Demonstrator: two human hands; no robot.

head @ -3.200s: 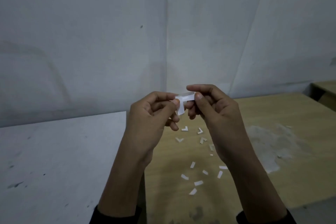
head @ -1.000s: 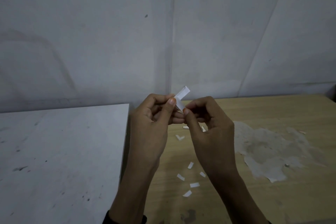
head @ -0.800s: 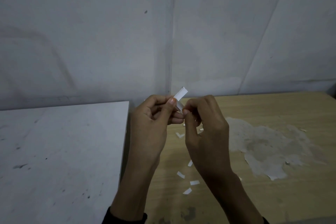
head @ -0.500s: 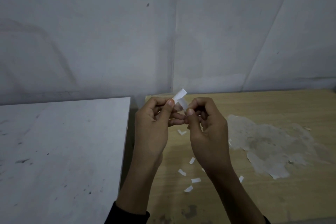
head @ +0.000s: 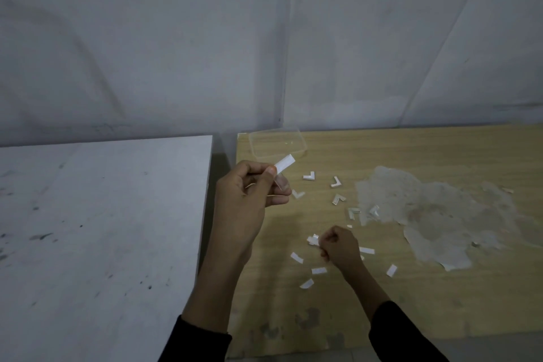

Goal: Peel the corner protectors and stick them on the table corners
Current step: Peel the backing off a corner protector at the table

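In the head view, the left hand (head: 252, 194) is being held up above the near-left part of the wooden table (head: 440, 155), and its thumb and curled fingers are pinching a corner protector (head: 284, 164). One leg of the protector is sticking up and to the right past the thumb tip and is showing as a flat white strip. The other leg is hanging down in front of the fingers and is looking clear and glassy.

The right hand (head: 339, 247) is resting lower down on the wood, below and to the right of the left hand. Its fingers are curled in tight, and its fingertips are pinching a small crumpled white backing scrap (head: 313, 239) against the tabletop.

Loose L-shaped protectors (head: 309, 176) are lying scattered to the right of the left hand and above the right one. Flat white backing strips (head: 318, 270) are lying around the right hand, most of them just below it.

A clear plastic container (head: 276, 145) is sitting just beyond the left hand. A pale, worn patch (head: 426, 214) is spreading across the wood to the right of both hands. A scuffed white table (head: 102, 214) is standing to the left of the left forearm.
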